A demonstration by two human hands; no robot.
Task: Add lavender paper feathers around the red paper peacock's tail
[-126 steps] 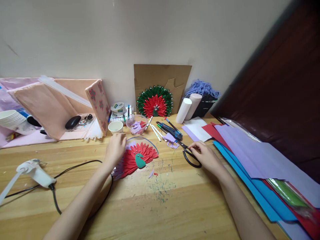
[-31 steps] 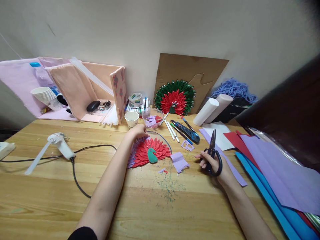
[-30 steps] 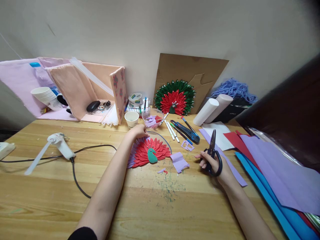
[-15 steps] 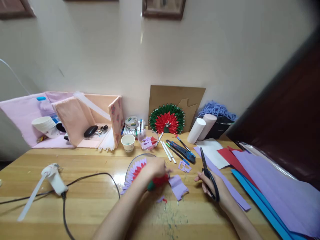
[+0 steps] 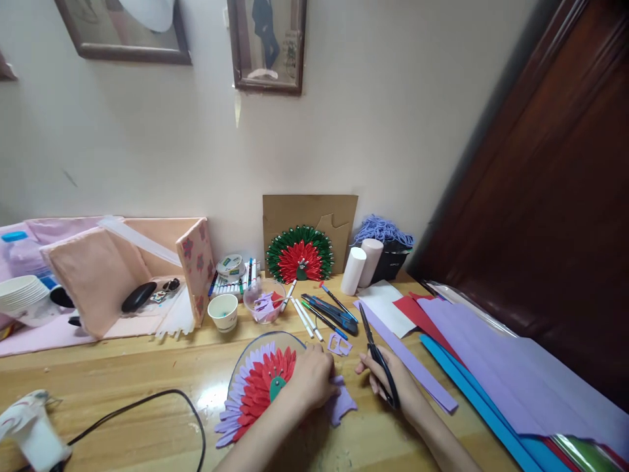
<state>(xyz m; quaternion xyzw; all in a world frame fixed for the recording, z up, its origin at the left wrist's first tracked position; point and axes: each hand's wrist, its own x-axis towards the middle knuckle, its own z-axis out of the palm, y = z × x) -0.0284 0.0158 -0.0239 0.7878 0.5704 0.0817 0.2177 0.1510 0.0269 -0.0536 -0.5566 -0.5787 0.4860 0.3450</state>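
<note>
A paper peacock (image 5: 258,387) with red and purple feathers and a green body lies on the wooden table (image 5: 147,367). My left hand (image 5: 314,380) rests at its right edge, fingers curled down onto a small purple paper piece (image 5: 343,408). Just to the right, my right hand (image 5: 393,387) grips black scissors (image 5: 374,354). Their blades are together and point up and away from me. A cut purple scrap (image 5: 338,344) lies just beyond the hands.
A glue gun (image 5: 27,426) with a black cable (image 5: 147,401) sits at the left. Behind the peacock are a paper cup (image 5: 223,311), a clear bowl (image 5: 265,300), markers (image 5: 304,318) and a blue knife (image 5: 337,316). Coloured paper sheets (image 5: 491,354) cover the right side.
My left hand moved from the peacock's far edge to its right side, onto the purple piece. My right hand picked up the scissors and brought them closer. The view tilted upward.
</note>
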